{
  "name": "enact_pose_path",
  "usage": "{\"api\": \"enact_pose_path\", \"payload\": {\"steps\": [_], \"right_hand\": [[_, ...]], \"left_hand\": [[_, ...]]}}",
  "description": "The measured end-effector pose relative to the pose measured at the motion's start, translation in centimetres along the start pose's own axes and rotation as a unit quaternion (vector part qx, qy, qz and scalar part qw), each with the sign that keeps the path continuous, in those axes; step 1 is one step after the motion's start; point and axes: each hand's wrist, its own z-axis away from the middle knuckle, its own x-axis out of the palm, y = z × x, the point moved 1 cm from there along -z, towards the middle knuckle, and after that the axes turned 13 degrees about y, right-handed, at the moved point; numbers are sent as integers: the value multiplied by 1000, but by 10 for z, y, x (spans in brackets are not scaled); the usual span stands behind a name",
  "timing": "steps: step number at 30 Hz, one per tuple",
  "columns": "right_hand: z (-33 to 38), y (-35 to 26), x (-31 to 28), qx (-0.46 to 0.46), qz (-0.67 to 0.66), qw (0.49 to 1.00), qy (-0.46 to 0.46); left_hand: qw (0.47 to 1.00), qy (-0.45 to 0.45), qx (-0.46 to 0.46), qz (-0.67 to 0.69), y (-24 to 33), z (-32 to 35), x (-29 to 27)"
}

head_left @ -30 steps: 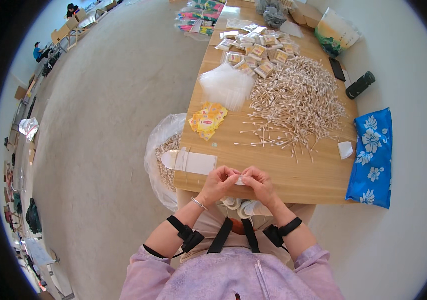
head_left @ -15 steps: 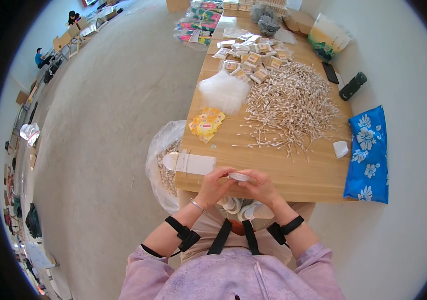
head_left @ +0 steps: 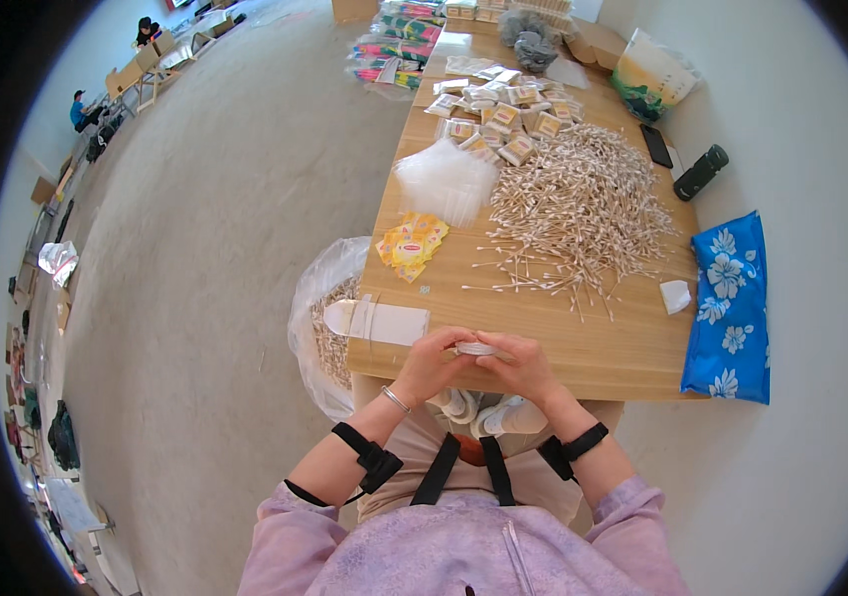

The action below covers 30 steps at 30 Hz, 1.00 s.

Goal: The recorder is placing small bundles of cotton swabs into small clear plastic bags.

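Note:
At the table's near edge, both hands meet over a small white packet, pale and rounded like the filled cotton-swab packets farther back; its contents cannot be made out. My left hand grips its left end, and my right hand closes on its right end. Fingers partly cover it. Just left of my hands lies a white card strip with clear bands around it. A large heap of loose cotton swabs spreads beyond. Yellow printed cards and a stack of clear plastic bags lie to its left.
Filled packets are piled at the far middle of the wooden table. A phone, a dark bottle and a blue floral pouch line the wall side. An open plastic sack of swabs stands on the floor at left.
My hands have shifted very slightly, with the fingers and thumbs closing over the top of the packet, which stays held between them. Things on the table have not moved.

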Motion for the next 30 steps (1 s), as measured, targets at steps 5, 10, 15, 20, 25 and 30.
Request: {"api": "enact_pose_path", "payload": {"steps": [5,10,15,20,25,30], "right_hand": [[8,11,-4,-26,47,999,12],[6,2,-2,-109,118,987,21],[6,-6,-3,-269,256,927,55],[3,-10,-5,-293,277,913,58],[9,-9,-6,-296,292,908,57],[8,-11,-8,-324,311,892,55]], "left_hand": [[997,6,72,-13,0,-1,1],[994,-10,107,-10,0,-5,-7],[897,41,368,-240,5,2,-10],[871,65,394,-286,9,6,-8],[871,77,393,-286,8,9,-6],[880,93,374,-279,12,12,-3]]}}
